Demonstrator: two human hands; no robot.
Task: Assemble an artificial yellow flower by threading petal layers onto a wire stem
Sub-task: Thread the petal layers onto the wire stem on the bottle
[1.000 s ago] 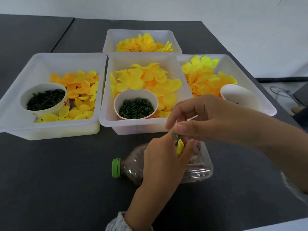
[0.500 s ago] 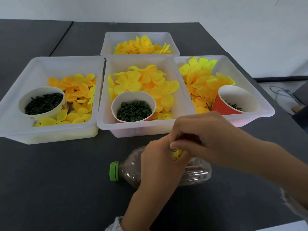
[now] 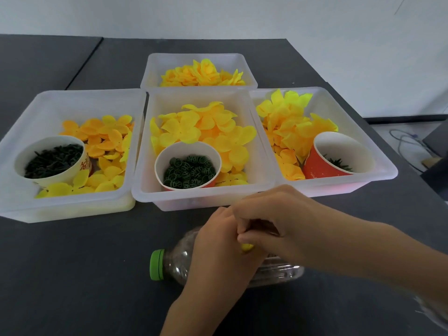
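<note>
Both hands, left hand (image 3: 218, 248) and right hand (image 3: 274, 224), pinch together around a small yellow petal (image 3: 246, 247); probably early, trays (image 3: 143, 190) full.

Both forearms are bare; a scrap of pale patterned sleeve (image 3: 434, 314) shows at the right edge.

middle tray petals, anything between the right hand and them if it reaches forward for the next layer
Likely only small things. The right hand works against the left hand just in front of the middle tray. Its near wall and the cup of green rings stand before the yellow petals, so the reach goes up and over.
</note>
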